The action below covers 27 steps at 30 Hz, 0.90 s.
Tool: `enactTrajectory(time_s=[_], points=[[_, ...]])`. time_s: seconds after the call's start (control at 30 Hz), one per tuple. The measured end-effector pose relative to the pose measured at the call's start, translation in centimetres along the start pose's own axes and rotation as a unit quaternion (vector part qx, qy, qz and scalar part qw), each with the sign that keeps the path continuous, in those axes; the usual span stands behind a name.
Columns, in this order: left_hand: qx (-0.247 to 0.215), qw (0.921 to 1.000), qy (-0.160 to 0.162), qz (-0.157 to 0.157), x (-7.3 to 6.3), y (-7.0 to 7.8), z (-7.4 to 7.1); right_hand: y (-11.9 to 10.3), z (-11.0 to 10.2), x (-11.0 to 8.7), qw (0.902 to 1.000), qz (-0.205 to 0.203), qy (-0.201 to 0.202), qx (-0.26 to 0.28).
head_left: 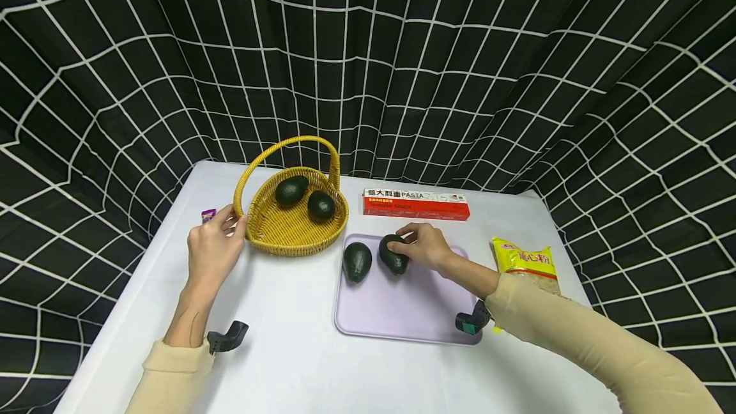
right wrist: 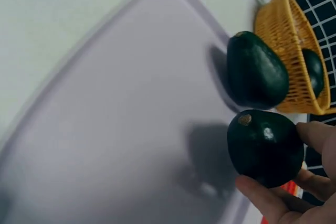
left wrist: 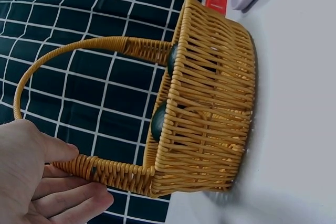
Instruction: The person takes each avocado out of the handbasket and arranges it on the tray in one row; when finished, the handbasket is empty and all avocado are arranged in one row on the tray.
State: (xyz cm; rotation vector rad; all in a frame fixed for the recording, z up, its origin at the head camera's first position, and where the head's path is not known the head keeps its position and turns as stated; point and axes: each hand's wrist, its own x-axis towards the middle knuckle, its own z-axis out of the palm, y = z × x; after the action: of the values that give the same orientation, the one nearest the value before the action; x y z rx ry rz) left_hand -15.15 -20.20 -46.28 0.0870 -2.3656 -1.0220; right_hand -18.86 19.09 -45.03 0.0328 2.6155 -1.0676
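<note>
My left hand (head_left: 215,246) holds the handle (left wrist: 115,174) of a yellow wicker basket (head_left: 296,249) near its lower left end, thumb on one side and fingers on the other. Inside the basket lie two dark green avocados, one avocado (head_left: 291,190) toward the back and another avocado (head_left: 321,206) to the right. My right hand (head_left: 427,245) grips a third avocado (right wrist: 265,148) between thumb and fingers, over the back part of a pale purple tray (head_left: 402,318). Just left of it, one more avocado (head_left: 358,262) rests on the tray, its narrow end toward me.
A red and white pasta box (head_left: 416,204) lies behind the tray. On the right, a yellow bag (head_left: 526,260) is partly covered by my right sleeve. A small purple packet (head_left: 208,215) sits left of the basket. Black grid-patterned curtains (head_left: 368,62) surround the white table (head_left: 287,363).
</note>
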Motion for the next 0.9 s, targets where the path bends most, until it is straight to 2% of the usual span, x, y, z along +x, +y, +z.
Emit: enactTrajectory(time_s=[0.27, 0.6, 0.9], points=[[0.0, 1.0, 0.001, 0.001, 0.0, -0.1, 0.0, 1.3, 1.0, -0.3, 0.9996, 0.022, 0.008, 0.019], [0.004, 0.9999, 0.002, 0.012, 0.0, -0.1, -0.1, 1.4, 1.6, -0.6, 0.9979, 0.046, 0.027, 0.038], [0.0, 0.9999, 0.001, 0.017, 0.0, -0.2, -0.1, 1.2, 1.4, -0.7, 0.9986, 0.033, 0.029, -0.028]])
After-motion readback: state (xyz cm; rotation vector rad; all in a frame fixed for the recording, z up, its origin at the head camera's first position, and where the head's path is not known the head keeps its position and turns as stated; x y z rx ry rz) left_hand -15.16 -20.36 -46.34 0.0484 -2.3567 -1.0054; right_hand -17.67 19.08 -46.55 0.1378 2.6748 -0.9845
